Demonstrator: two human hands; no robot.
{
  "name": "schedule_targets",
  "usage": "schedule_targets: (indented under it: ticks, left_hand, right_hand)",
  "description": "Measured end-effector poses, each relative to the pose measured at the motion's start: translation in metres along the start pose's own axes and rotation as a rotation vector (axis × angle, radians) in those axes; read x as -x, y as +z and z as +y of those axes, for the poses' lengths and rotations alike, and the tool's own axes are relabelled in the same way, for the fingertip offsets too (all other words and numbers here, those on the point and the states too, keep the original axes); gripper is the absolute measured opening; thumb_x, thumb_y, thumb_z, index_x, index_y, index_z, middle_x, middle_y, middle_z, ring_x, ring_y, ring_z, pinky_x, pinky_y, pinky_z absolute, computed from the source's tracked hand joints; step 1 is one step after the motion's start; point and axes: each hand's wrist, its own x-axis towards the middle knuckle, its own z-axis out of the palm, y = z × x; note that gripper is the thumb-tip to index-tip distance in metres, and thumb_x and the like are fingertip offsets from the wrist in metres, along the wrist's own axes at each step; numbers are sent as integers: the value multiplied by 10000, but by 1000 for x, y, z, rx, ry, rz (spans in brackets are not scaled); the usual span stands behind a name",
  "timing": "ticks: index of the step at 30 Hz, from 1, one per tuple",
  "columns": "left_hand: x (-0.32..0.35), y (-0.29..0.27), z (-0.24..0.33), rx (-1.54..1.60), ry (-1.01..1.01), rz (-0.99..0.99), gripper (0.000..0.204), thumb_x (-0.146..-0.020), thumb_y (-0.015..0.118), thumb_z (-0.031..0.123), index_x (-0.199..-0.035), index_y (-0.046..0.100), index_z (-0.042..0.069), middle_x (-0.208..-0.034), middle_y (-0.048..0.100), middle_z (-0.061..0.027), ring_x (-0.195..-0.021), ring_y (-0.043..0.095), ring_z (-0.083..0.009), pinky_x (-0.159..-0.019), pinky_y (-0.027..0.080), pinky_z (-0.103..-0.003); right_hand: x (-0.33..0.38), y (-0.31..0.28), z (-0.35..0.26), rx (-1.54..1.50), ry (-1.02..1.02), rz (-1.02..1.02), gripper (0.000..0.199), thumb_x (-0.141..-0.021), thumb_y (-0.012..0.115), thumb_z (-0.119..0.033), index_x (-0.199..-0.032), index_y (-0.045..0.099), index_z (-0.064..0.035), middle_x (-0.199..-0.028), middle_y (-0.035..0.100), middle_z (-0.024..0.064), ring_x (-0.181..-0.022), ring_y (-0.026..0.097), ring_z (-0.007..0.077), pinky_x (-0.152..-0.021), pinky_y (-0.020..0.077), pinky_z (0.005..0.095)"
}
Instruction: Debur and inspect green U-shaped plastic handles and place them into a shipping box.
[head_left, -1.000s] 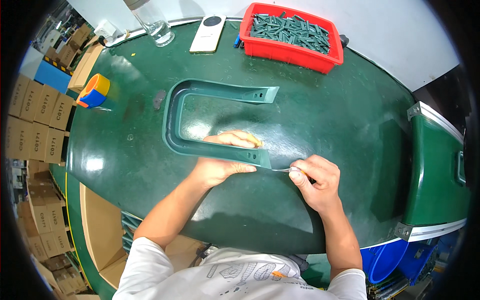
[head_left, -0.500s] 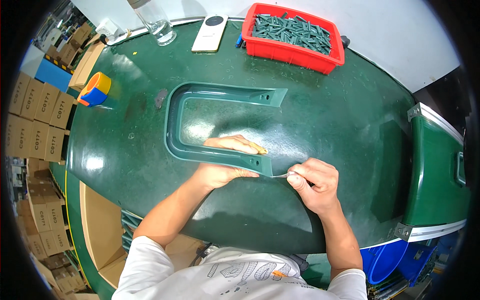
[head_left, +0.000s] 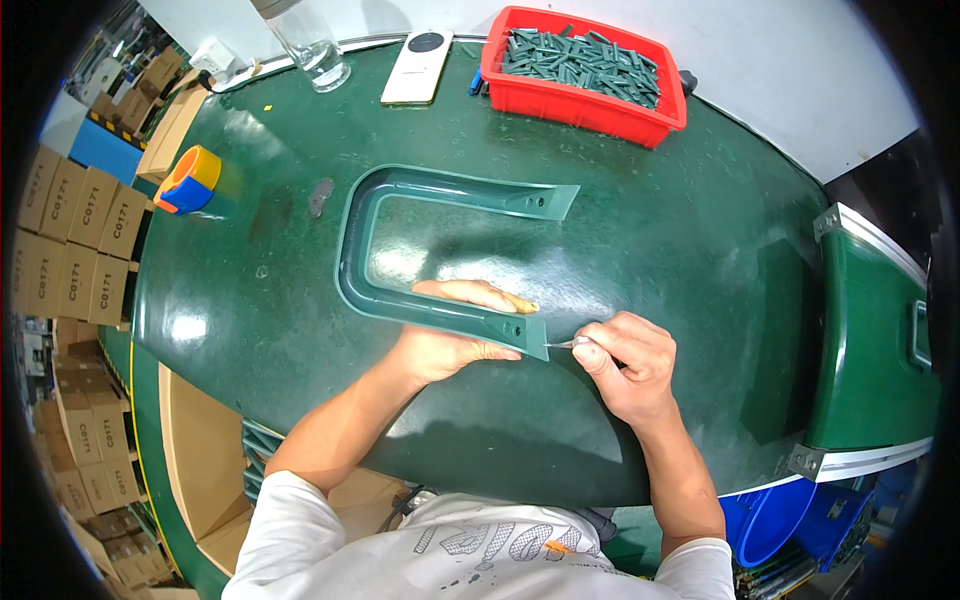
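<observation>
A U-shaped green plastic channel (head_left: 357,235) is held over the table, its two arms pointing right. My left hand (head_left: 440,345) is closed around the nearer arm, thumb on the far side and fingers beneath. A yellowish covering sits on one fingertip of that hand. My right hand (head_left: 635,365) pinches a small thin metal blade (head_left: 563,345); its tip touches or nearly touches the end edge of the nearer arm. Most of the blade's handle is hidden in my fingers. Each arm of the channel has small dark holes near its end.
Beyond the channel stands a red bin (head_left: 585,115) full of small green strips. A phone (head_left: 416,68), a glass bottle (head_left: 318,60) and a yellow-blue tape roll (head_left: 190,180) rest on the green table (head_left: 500,440). An open carton (head_left: 195,450) is at lower left.
The channel has shifted slightly to the right, its nearer end tipping a little downward. The blade tip has moved slightly up along that end edge.
</observation>
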Motion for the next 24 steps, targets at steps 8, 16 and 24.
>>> schedule_targets:
  ticks: [8, 16, 24]
  left_hand:
    - [1, 2, -6, 11, 78, -70, 382, -587, 831, 7, -928, 661, -3, -931, 677, -191, -890, 666, -263, -758, 555, -365]
    - [-1, 10, -6, -27, 1, -126, 413, -549, 862, 56, -904, 652, 49, -899, 689, -164, -831, 666, -257, -740, 526, -355]
    - [-2, 11, -7, 57, 53, -100, 366, -593, 830, 25, -914, 659, -7, -878, 672, -166, -882, 662, -270, -741, 548, -347]
  right_hand:
    - [1, 2, -1, 46, 43, 52, 130, -761, 718, -138, -747, 675, -16, -571, 544, 62, -509, 528, 189, -488, 419, 292]
    - [-6, -7, -5, -33, 175, 109, 152, -788, 711, -144, -779, 694, 6, -616, 581, 80, -557, 562, 169, -507, 433, 276]
    - [-1, -19, -10, -327, 444, -265, 304, -858, 660, -238, -672, 653, 2, -511, 544, 63, -454, 495, 105, -431, 371, 264]
